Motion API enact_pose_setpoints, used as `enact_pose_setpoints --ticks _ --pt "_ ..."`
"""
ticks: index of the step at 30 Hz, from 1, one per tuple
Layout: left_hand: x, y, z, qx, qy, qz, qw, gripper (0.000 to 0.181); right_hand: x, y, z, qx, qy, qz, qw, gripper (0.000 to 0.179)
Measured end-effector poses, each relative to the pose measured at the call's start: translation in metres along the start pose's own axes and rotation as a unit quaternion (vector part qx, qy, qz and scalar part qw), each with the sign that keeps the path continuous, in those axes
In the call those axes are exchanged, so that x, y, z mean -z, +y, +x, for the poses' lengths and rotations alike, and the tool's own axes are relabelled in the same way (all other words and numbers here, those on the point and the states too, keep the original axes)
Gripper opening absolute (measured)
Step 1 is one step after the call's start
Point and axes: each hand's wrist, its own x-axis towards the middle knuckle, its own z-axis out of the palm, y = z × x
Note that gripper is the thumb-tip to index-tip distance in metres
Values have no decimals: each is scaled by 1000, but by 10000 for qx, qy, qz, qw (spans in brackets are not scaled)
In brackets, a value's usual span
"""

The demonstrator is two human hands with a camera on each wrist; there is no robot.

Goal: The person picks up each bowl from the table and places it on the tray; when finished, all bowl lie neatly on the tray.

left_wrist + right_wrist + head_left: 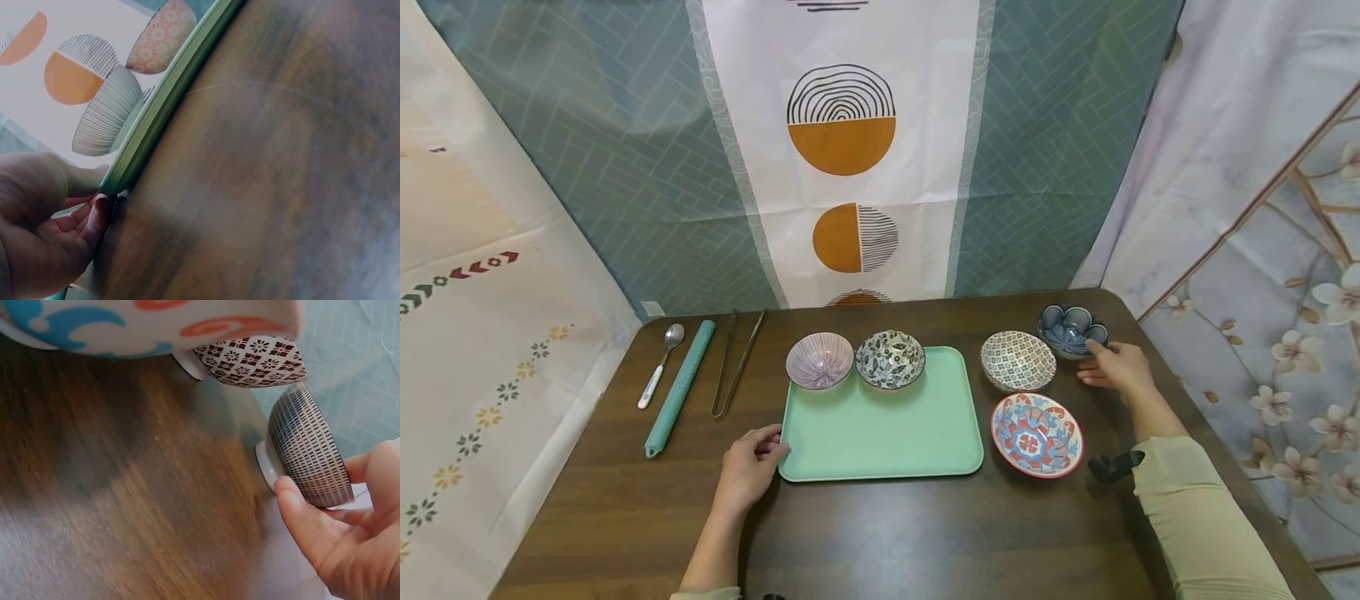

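My left hand (751, 467) pinches the left edge of a mint green tray (880, 442) near its front corner. In the left wrist view, the thumb lies on the tray's rim (150, 119), with fingers curled below. At the far right, my right hand (1120, 368) grips the rim of a dark blue bowl (1063, 337). The right wrist view shows its dashed outer wall (309, 447) between thumb and fingers, tilted in that view. A purple striped bowl (820, 362) and a leaf-patterned bowl (890, 360) sit along the tray's back edge.
A small-patterned bowl (1018, 361) and a red-and-blue bowl (1037, 435) stand between the tray and my right hand. On the left lie a spoon (662, 362), a teal stick (680, 390) and metal tongs (735, 367). Curtains hang behind the table (925, 533).
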Motion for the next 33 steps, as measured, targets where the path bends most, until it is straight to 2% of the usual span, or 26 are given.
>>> enact_pose_setpoints --ticks 4,7,10,21,26,33 --pt "-1 0 2 -37 -8 7 10000 29 0 1 1 0 -194 565 9982 63" --pt "-2 0 3 -38 -10 -18 10000 29 -1 0 2 66 -156 1018 9947 58" --pt "-2 0 4 -15 -28 -29 10000 29 -1 0 1 113 -83 1216 9925 55" --pt "0 2 4 62 -80 -46 9999 30 3 0 -2 244 -108 1501 9883 53" --pt "1 2 4 92 -79 -68 9999 30 5 -10 -3 341 -99 1535 9875 49" --pt "1 0 2 132 -77 -33 9999 30 2 -26 -8 468 -149 1309 9902 56"
